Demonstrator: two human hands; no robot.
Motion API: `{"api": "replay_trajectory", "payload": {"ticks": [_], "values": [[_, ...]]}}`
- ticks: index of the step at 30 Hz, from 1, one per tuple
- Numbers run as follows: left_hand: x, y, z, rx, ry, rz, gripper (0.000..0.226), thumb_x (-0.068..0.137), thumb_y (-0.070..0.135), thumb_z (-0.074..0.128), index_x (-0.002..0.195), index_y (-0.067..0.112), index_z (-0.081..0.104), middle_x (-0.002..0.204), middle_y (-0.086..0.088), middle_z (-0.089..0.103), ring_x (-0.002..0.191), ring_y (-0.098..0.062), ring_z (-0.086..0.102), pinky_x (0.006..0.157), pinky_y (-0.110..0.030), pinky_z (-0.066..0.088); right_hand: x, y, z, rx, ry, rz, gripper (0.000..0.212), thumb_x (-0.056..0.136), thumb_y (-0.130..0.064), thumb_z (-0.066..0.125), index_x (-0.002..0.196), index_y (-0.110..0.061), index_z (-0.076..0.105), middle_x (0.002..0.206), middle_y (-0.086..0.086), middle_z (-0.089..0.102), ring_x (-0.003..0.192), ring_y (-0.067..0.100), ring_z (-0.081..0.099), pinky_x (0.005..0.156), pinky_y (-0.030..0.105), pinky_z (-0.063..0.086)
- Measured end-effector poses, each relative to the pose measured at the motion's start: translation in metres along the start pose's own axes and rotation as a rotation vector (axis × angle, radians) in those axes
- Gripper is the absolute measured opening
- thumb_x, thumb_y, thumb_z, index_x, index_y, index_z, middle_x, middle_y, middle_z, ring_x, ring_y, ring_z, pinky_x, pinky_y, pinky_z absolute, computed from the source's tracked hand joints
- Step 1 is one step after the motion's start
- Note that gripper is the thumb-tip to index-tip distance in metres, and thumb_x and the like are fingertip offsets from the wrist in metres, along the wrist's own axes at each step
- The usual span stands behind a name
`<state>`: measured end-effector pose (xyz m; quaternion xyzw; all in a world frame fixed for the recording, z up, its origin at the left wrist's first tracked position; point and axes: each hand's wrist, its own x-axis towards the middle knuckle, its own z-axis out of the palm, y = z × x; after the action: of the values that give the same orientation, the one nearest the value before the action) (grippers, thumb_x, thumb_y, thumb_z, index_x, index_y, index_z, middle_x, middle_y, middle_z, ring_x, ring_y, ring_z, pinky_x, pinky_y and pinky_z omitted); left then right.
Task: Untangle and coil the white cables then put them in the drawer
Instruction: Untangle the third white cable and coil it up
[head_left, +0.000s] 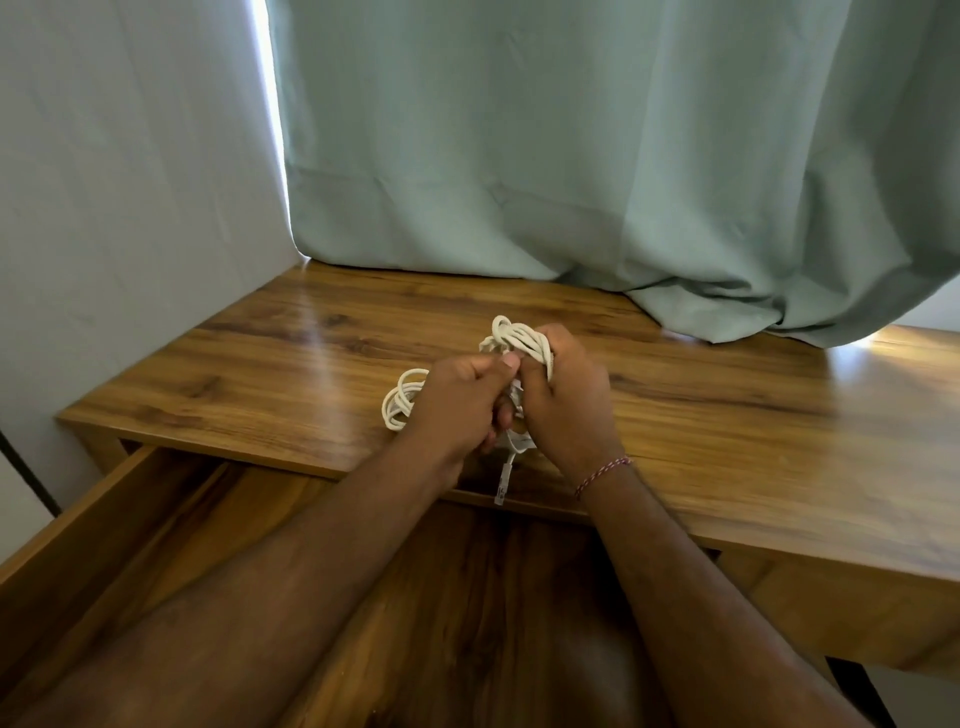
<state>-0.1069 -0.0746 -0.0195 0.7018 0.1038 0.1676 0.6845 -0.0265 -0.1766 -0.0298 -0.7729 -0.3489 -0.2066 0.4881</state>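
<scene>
We judge the untangling underway: both hands, left (457, 400) and right (563, 395), grasp the bundled white cables (519, 338) above the wooden counter (727, 415), behind the open wooden drawer (156, 519); coiling comes next.

Cables (511, 340) above desk (291, 364); open drawer (104, 519) front-left; curtain (571, 156) behind.

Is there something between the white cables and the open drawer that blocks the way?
Nothing visible does. Both hands, left hand and right hand, hold the white cables above the desk's front edge, and the drawer below is open.
</scene>
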Motion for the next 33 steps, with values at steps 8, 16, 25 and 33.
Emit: {"api": "replay_trajectory", "payload": {"ticks": [8, 16, 25, 33], "values": [[0.007, -0.004, -0.02, 0.675, 0.179, 0.468, 0.039, 0.107, 0.038, 0.045, 0.076, 0.022, 0.063, 0.065, 0.006, 0.068, 0.059, -0.007, 0.063, 0.058, -0.032, 0.049, 0.007, 0.009, -0.012, -0.076, -0.06, -0.145, 0.027, 0.105, -0.039, 0.048, 0.111, -0.016, 0.06, 0.097, -0.002, 0.065, 0.086, 0.014, 0.058, 0.07, 0.024, 0.044], [0.007, -0.004, -0.06, 1.218, -0.085, 0.657, 0.037, 0.102, 0.053, 0.026, 0.076, 0.033, 0.041, 0.067, 0.01, 0.051, 0.061, -0.011, 0.048, 0.054, -0.031, 0.03, 0.015, 0.039, -0.038, -0.618, -0.133, -0.386, 0.031, 0.094, -0.038, 0.043, 0.099, -0.017, 0.065, 0.087, 0.001, 0.066, 0.079, 0.025, 0.061, 0.076, 0.039, 0.039], [0.01, -0.016, -0.082, 1.15, -0.07, 0.646, 0.035, 0.105, 0.051, 0.029, 0.077, 0.034, 0.043, 0.069, 0.012, 0.047, 0.064, -0.007, 0.046, 0.056, -0.037, 0.041, 0.017, 0.037, -0.018, -0.524, -0.263, -0.31, 0.015, 0.1, -0.032, 0.05, 0.102, -0.02, 0.058, 0.091, -0.002, 0.06, 0.082, 0.019, 0.055, 0.078, 0.039, 0.044], [0.003, -0.006, -0.064, 0.865, 0.179, 0.755, 0.044, 0.102, 0.031, 0.059, 0.143, 0.017, 0.054, 0.133, 0.004, 0.059, 0.119, -0.007, 0.051, 0.096, -0.021, 0.04, 0.013, 0.018, -0.004, -0.2, -0.207, -0.222, 0.009, 0.103, -0.029, 0.054, 0.098, -0.023, 0.049, 0.089, 0.0, 0.06, 0.079, 0.02, 0.056, 0.065, 0.036, 0.044]]}}
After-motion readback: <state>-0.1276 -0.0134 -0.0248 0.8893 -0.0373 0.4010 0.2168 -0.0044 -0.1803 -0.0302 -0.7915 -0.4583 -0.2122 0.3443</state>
